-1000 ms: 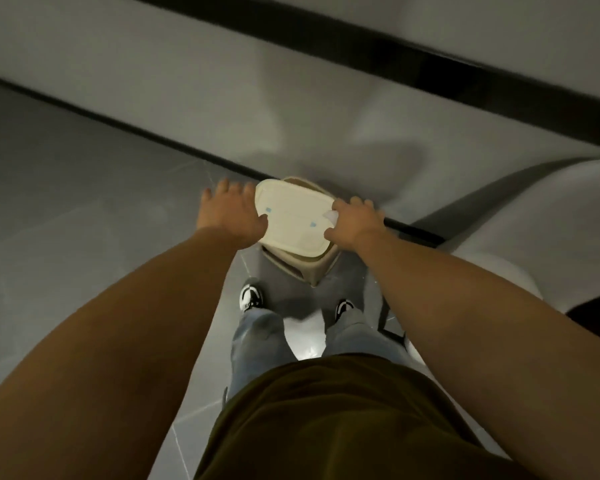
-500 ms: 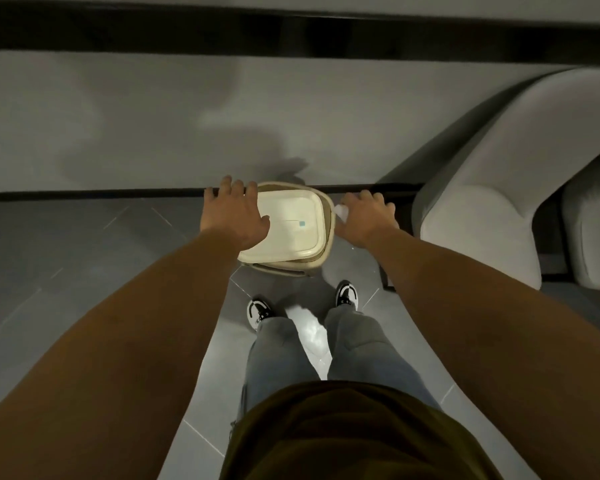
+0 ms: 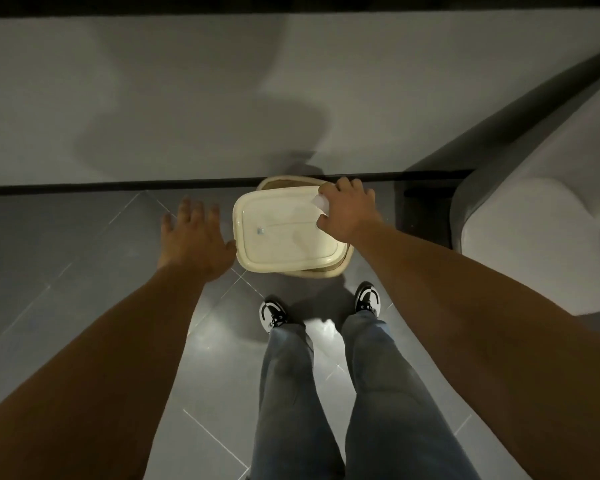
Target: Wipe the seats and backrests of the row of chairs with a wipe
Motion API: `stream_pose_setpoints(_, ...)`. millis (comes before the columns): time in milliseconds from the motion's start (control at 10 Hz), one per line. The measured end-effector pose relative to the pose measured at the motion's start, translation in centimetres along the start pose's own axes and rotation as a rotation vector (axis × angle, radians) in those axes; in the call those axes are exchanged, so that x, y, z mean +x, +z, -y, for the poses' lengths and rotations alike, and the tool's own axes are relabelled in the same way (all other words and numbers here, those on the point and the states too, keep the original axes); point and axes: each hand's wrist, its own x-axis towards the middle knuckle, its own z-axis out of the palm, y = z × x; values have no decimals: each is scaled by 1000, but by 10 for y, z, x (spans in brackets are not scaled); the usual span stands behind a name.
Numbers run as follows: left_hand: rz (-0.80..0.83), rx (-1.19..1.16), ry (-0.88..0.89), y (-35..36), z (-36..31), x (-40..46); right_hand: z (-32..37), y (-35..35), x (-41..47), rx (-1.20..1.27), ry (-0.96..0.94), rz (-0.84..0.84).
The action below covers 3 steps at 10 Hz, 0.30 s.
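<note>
A cream bin with a flat lid (image 3: 284, 233) stands on the floor against the wall, just ahead of my feet. My right hand (image 3: 347, 211) hovers over the lid's right end and holds a small crumpled white wipe (image 3: 320, 201) in its curled fingers. My left hand (image 3: 194, 237) hangs beside the bin's left edge, fingers spread and holding nothing. A grey upholstered chair (image 3: 541, 237) stands to the right of the bin.
Dark grey floor tiles (image 3: 84, 271) spread to the left and under my feet. A pale wall (image 3: 187, 98) with a black skirting strip (image 3: 118, 186) runs right behind the bin. My shoes (image 3: 272, 315) stand close to the bin's front.
My left hand has come off the bin lid and moved out to the left. My right hand has moved from beside the bin to over the lid's right end, still with the wipe.
</note>
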Motion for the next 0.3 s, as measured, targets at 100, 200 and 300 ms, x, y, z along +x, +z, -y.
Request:
stream_pose_setpoints(100, -15, -18, 37, 16, -19, 25, -9, 27, 28, 0, -23, 56)
stream_pose_setpoints(200, -47, -44, 86, 29, -46, 47, -17, 59, 51, 33, -55, 176)
stream_pose_setpoints(300, -71, -15, 134, 43, -74, 61, -31, 86, 63, 0, -37, 270)
